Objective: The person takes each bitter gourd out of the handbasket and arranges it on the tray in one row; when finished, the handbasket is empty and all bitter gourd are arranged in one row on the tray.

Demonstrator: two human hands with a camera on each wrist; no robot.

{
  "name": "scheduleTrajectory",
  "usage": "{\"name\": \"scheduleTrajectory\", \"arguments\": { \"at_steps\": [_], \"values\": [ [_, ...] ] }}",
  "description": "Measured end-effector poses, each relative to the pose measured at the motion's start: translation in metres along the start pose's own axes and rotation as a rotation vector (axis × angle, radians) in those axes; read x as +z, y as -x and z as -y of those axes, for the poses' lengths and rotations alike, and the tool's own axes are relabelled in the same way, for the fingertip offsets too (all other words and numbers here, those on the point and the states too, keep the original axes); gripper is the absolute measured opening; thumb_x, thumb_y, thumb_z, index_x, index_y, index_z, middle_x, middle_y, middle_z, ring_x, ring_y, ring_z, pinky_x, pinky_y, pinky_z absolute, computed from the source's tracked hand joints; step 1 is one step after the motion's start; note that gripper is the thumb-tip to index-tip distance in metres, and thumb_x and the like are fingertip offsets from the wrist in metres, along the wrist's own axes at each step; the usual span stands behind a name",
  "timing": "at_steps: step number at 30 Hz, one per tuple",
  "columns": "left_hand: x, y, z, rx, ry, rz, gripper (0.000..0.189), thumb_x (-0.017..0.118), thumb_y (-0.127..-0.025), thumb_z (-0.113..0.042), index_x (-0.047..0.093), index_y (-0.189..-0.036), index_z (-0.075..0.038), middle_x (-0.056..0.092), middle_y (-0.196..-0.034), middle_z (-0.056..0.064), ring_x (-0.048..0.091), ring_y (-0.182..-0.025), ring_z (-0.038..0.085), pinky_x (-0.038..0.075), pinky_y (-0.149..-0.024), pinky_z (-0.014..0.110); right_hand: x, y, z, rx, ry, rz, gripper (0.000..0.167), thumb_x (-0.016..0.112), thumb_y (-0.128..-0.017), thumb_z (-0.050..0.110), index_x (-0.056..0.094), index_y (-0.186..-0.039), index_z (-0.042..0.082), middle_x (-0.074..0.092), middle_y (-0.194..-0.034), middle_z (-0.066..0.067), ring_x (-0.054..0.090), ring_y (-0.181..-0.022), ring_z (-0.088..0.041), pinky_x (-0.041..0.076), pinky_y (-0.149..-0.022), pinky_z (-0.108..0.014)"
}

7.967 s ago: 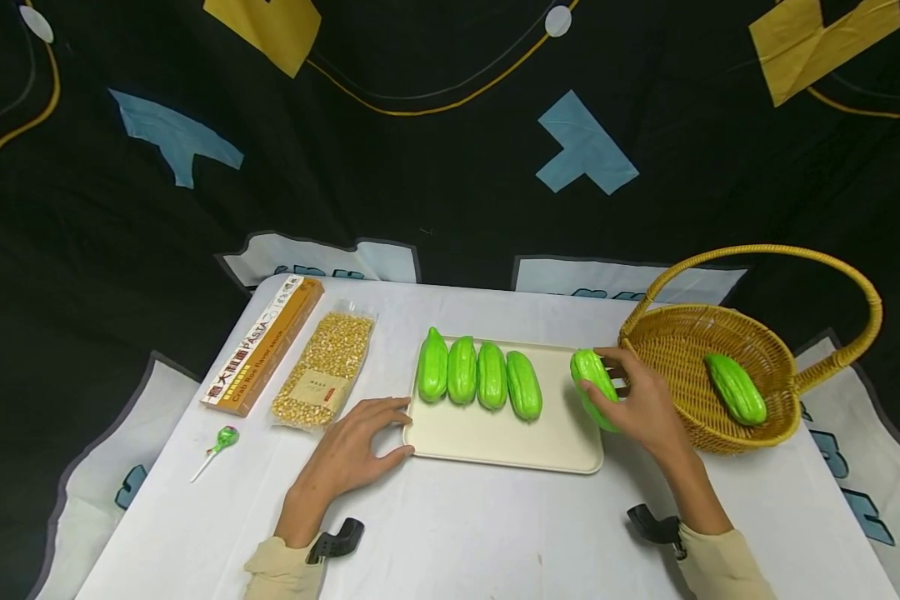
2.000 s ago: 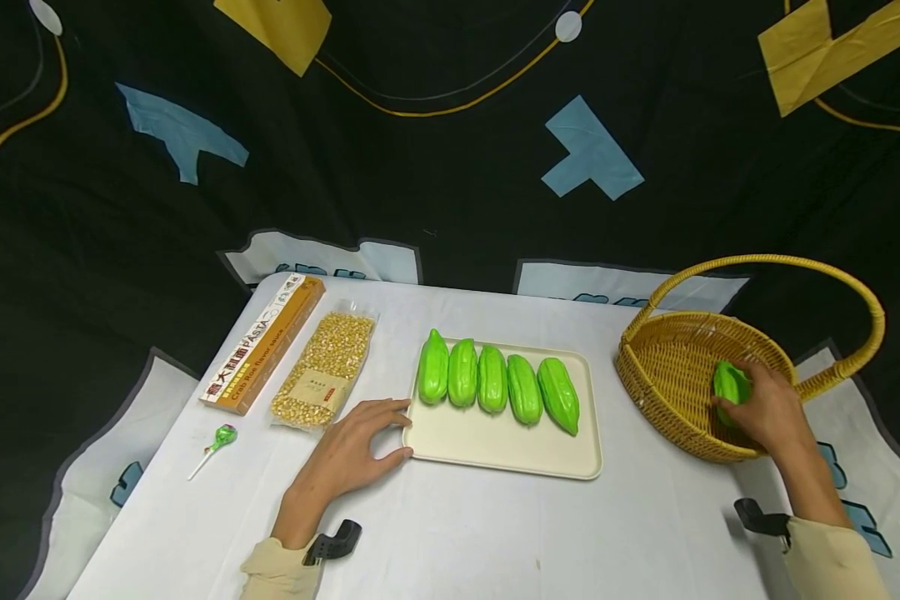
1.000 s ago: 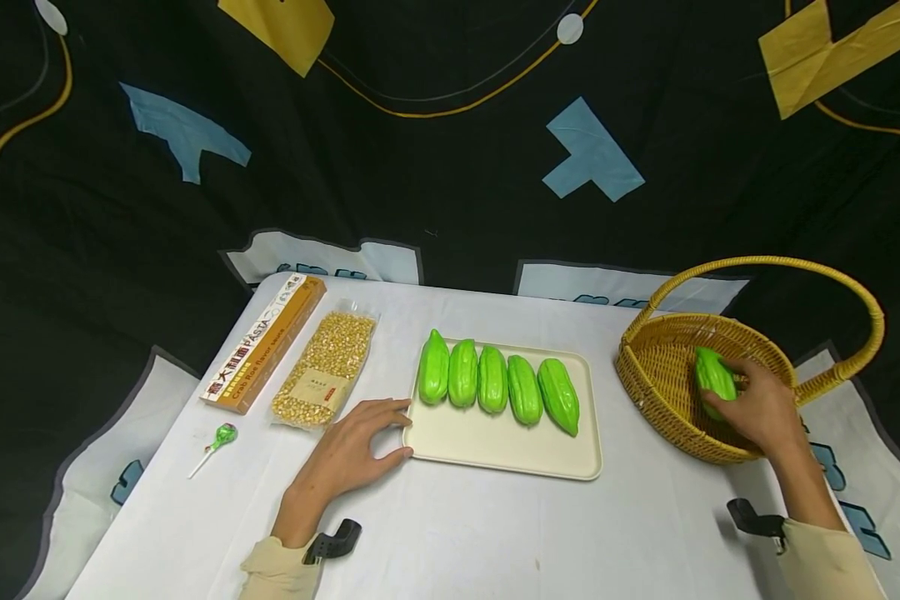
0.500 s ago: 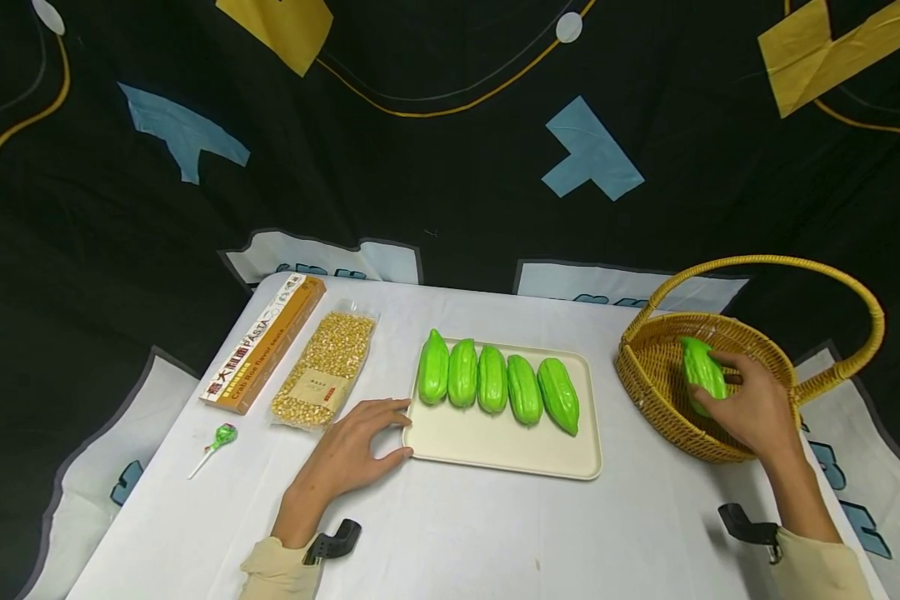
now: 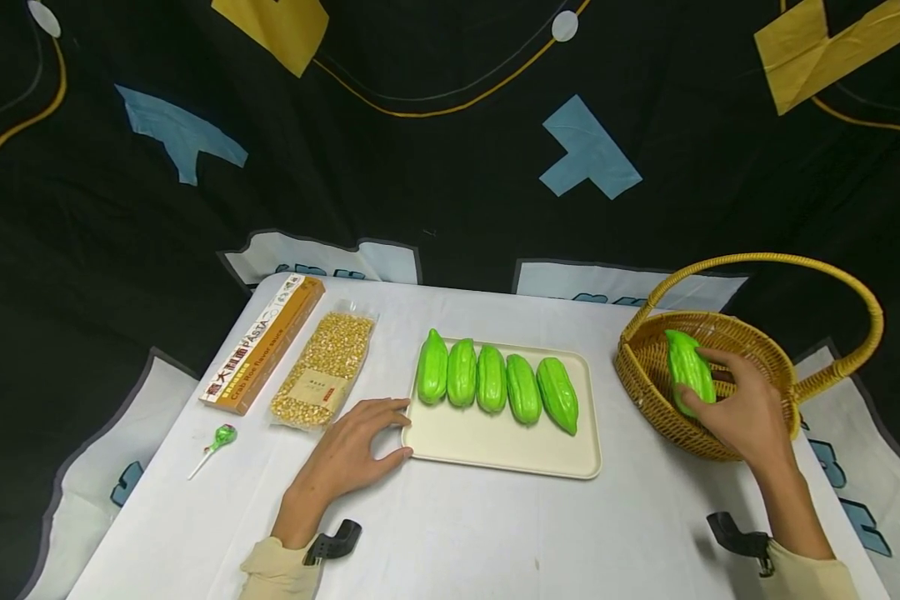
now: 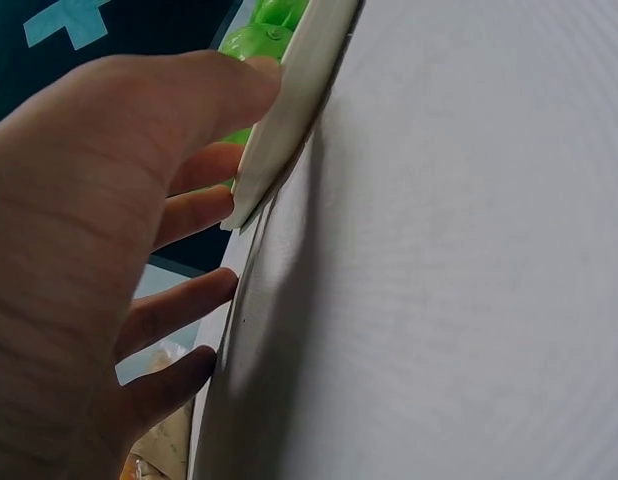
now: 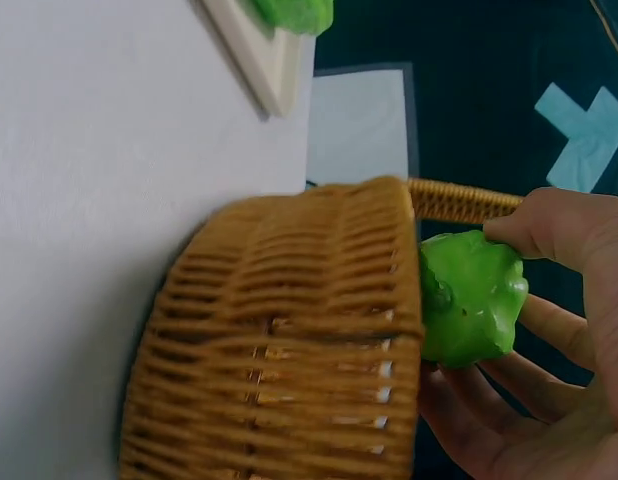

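Note:
In the head view my right hand grips a ridged green bitter melon over the left part of the wicker basket. The right wrist view has thumb and fingers around this bitter melon, just past the basket's rim. A cream tray lies mid-table, bearing a row of several like bitter melons. My left hand rests at the tray's left edge, fingers spread. In the left wrist view, thumb and fingertips meet the tray's rim.
Left of the tray lie a bag of corn kernels, a pasta box and a lollipop. The basket's tall handle arches over its opening. A black patterned cloth hangs behind the white table.
Eight seconds ago my right hand held a bitter melon over the tray; it now lies there. My right hand has since gripped another in the basket and moved it left. The left hand stays put.

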State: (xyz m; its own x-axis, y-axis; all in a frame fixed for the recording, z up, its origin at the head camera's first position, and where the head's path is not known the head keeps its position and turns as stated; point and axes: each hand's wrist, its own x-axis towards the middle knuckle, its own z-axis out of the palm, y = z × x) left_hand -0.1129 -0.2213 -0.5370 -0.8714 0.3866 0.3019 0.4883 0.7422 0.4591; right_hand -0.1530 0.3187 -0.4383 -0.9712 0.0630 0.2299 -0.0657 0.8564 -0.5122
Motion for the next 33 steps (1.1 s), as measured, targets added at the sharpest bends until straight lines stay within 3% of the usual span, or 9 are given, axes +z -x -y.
{"name": "scheduleTrajectory", "arguments": {
  "at_steps": [14, 18, 24, 26, 30, 33],
  "values": [
    [0.001, 0.001, 0.001, 0.011, -0.028, -0.004, 0.037, 0.09, -0.088, -0.041, 0.076, -0.117, -0.023, 0.064, -0.151, -0.004, 0.06, -0.139, 0.022, 0.051, -0.117, 0.045, 0.007, 0.012, 0.021, -0.058, -0.064, -0.061, 0.066, 0.087, -0.087, 0.021, 0.061, -0.144, 0.0, 0.061, -0.135, -0.031, 0.062, -0.114, -0.051, 0.049, -0.075, -0.033],
    [0.001, 0.001, 0.001, 0.013, -0.03, -0.009, 0.038, 0.09, -0.087, -0.041, 0.076, -0.118, -0.023, 0.064, -0.151, -0.004, 0.06, -0.139, 0.022, 0.051, -0.116, 0.046, 0.009, 0.016, 0.025, -0.07, -0.077, -0.082, 0.066, 0.088, -0.086, 0.02, 0.063, -0.143, 0.001, 0.063, -0.133, -0.03, 0.063, -0.112, -0.05, 0.046, -0.072, -0.021],
    [0.001, 0.001, 0.001, 0.019, -0.028, -0.011, 0.038, 0.09, -0.087, -0.04, 0.076, -0.117, -0.022, 0.064, -0.151, -0.003, 0.06, -0.139, 0.023, 0.051, -0.116, 0.046, 0.017, 0.021, 0.033, -0.096, -0.093, -0.11, 0.064, 0.088, -0.085, 0.017, 0.064, -0.141, 0.001, 0.065, -0.133, -0.028, 0.063, -0.114, -0.046, 0.047, -0.08, -0.032],
    [0.001, 0.001, 0.001, 0.021, -0.028, -0.011, 0.038, 0.09, -0.087, -0.04, 0.076, -0.117, -0.022, 0.064, -0.151, -0.003, 0.06, -0.139, 0.023, 0.051, -0.116, 0.046, 0.019, 0.023, 0.035, -0.108, -0.107, -0.115, 0.063, 0.089, -0.084, 0.015, 0.064, -0.141, 0.0, 0.065, -0.133, -0.027, 0.063, -0.114, -0.045, 0.048, -0.082, -0.024],
    [0.001, 0.001, 0.001, 0.024, -0.025, -0.013, 0.038, 0.09, -0.087, -0.04, 0.076, -0.117, -0.022, 0.065, -0.151, -0.003, 0.06, -0.139, 0.023, 0.052, -0.116, 0.046, 0.025, 0.025, 0.036, -0.135, -0.125, -0.126, 0.063, 0.09, -0.083, 0.012, 0.065, -0.139, -0.001, 0.066, -0.131, -0.028, 0.066, -0.111, -0.045, 0.038, -0.073, -0.001],
    [0.001, 0.001, 0.001, 0.024, -0.021, -0.013, 0.037, 0.09, -0.087, -0.04, 0.077, -0.117, -0.021, 0.065, -0.15, -0.003, 0.061, -0.139, 0.023, 0.052, -0.116, 0.046, 0.03, 0.026, 0.038, -0.14, -0.122, -0.129, 0.064, 0.09, -0.082, 0.012, 0.065, -0.139, -0.001, 0.067, -0.13, -0.028, 0.066, -0.109, -0.043, 0.036, -0.072, -0.001]
  ]
}}
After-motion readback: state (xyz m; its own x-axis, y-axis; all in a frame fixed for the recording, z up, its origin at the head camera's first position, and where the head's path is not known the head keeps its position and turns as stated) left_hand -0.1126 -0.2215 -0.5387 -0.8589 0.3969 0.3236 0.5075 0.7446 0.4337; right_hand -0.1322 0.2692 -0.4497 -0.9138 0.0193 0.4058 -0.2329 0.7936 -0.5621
